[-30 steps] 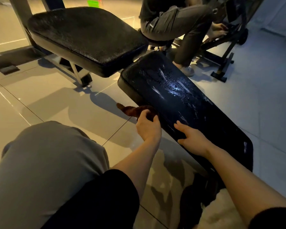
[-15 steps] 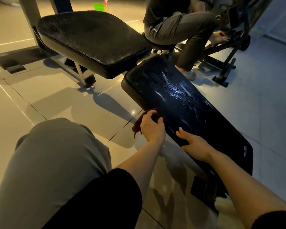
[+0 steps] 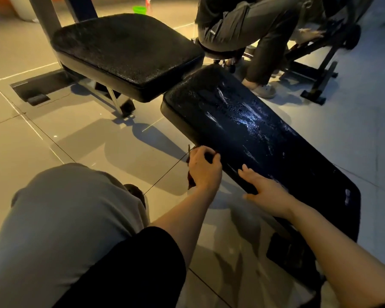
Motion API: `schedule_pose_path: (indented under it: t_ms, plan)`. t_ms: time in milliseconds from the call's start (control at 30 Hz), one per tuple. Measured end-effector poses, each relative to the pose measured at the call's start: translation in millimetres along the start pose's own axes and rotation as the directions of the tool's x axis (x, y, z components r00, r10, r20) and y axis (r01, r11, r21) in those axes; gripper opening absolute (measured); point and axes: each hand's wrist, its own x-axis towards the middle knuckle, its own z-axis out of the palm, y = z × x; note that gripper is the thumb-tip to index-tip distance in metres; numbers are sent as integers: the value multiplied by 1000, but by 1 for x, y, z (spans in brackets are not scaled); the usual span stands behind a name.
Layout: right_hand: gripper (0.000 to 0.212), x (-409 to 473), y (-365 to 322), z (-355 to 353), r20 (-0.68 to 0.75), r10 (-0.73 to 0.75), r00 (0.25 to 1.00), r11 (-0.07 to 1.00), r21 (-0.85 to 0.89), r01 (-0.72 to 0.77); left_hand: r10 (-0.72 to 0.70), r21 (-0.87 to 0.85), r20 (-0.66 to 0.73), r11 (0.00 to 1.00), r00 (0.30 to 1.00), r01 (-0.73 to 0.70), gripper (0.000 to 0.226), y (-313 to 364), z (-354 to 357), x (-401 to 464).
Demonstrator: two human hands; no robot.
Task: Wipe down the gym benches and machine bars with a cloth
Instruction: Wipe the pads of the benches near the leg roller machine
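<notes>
Fingers (image 3: 206, 153) of L hand (image 3: 203, 171) curl round a dark reddish cloth (image 3: 190, 180), bunched vs the near side edge of the long bench pad (image 3: 265, 138), prob to scrub that edge. Cloth sits under the palm, a tail hanging out at 7 o'clock. R hand (image 3: 266, 190), at 3 o'clock of the L, lies flat w/ fingers straight on the pad edge, likely bracing it. Pad top looks wet w/ streaks. Square seat pad (image 3: 125, 52) at 11 o'clock; another person (image 3: 249, 25) sits at 1 o'clock.
</notes>
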Motion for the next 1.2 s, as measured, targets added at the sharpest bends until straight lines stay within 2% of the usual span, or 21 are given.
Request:
schedule_pose_path:
  t_ms: [67, 100, 133, 200, 233, 267, 333, 400, 500, 567, 600, 667, 733, 767, 833, 900, 1000, 1033, 1133, 1167, 1200]
  plan:
    - [71, 1, -1, -2, 2, -6, 1000, 999, -38, 6, 70, 82, 126, 993, 990, -80, 16, -12, 6, -21]
    - [71, 1, -1, -3, 6, -9, 1000, 999, -44, 9, 124, 108, 128, 984, 984, -138, 17, -14, 8, -30]
    - [71, 1, -1, -5, 9, -13, 1000, 999, -38, 14, 176, 113, 76, 976, 981, -184, 19, -13, 9, -35]
    - [70, 2, 0, -6, 13, -19, 1000, 1000, -4, 19, 224, 100, -129, 972, 966, -213, 28, -4, 12, -28]
    - [70, 2, 1, -5, 14, -17, 1000, 1000, 14, 17, 191, 80, -207, 981, 960, -178, 35, 1, 13, -18]
    - [70, 2, 3, -4, 15, -12, 1000, 999, 32, 12, 95, 25, -242, 995, 966, -92, 42, 7, 14, -8]
    - [71, 2, 6, -1, 11, -15, 1000, 999, 51, 14, -139, -91, -214, 988, 967, 122, 46, 12, 18, 3]
    - [72, 1, 7, 0, 11, -31, 999, 999, 29, 30, -197, -67, -156, 980, 968, 188, 41, 8, 24, -7]
    - [72, 1, 8, -2, 20, -50, 999, 998, 39, 49, -17, 56, 11, 998, 1000, 16, 33, -16, 30, -43]
    - [69, 1, 8, -5, 16, -64, 998, 996, 57, 63, 153, 95, 176, 981, 972, -172, 29, -30, 29, -66]
    - [67, 1, 10, -7, 0, -64, 998, 996, 64, 64, 232, 97, 203, 962, 951, -255, 25, -36, 28, -73]
    - [61, -1, 15, -12, -62, -36, 997, 996, 73, 41, 286, 126, 81, 947, 955, -294, 20, -40, 29, -70]
    - [59, -3, 23, -13, -112, 2, 994, 995, 98, 9, 230, 162, -117, 964, 966, -210, 23, -36, 33, -58]
    - [60, -4, 26, -11, -113, 6, 994, 994, 111, 6, 211, 156, -159, 970, 964, -187, 25, -32, 36, -51]
    - [64, -3, 29, -6, -104, -5, 995, 994, 107, 16, 220, 139, -116, 969, 969, -204, 26, -26, 41, -45]
    - [65, 0, 31, -5, -106, 0, 994, 993, 117, 13, 239, 150, 21, 959, 971, -239, 27, -27, 45, -52]
    - [62, 3, 34, -9, -97, 28, 995, 977, 212, -7, 351, 158, 197, 910, 916, -383, 23, -42, 42, -69]
    - [61, 4, 35, -10, -93, 37, 995, 970, 243, -14, 382, 149, 173, 901, 908, -407, 19, -43, 41, -69]
    - [59, 5, 34, -9, -90, 45, 995, 960, 279, -18, 374, 159, -102, 921, 922, -356, 19, -33, 44, -50]
    - [59, 5, 34, -8, -96, 49, 994, 959, 282, -20, 385, 171, -131, 916, 914, -362, 19, -30, 45, -44]
    - [59, 5, 34, -6, -102, 55, 993, 958, 284, -23, 423, 199, -98, 895, 901, -399, 18, -30, 45, -43]
